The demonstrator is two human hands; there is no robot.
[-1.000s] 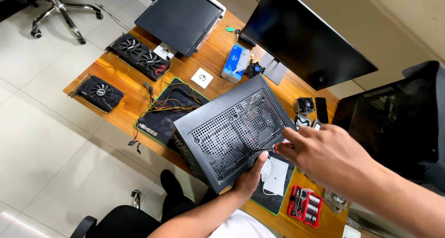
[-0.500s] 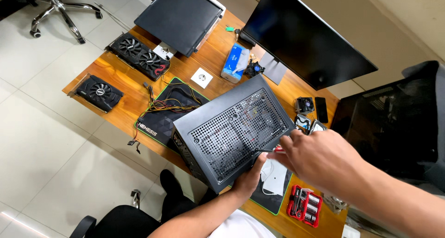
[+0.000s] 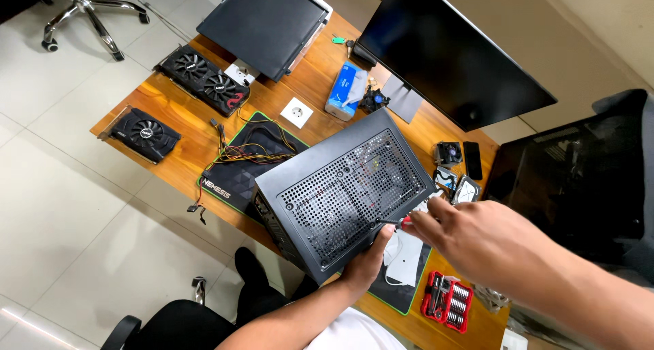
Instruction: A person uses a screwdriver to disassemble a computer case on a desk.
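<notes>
Since a second ago the right hand (image 3: 477, 244) has drawn nearer the case edge, fingers pinched on a red-handled screwdriver (image 3: 398, 222), tip at the panel. Red tool case (image 3: 447, 302) lies open, bits in rows. Black computer case (image 3: 340, 190), perforated metal side panel up, sits tilted on the wooden desk (image 3: 306, 84). Left hand (image 3: 368, 261) grips its near corner from below, arm extended upward
</notes>
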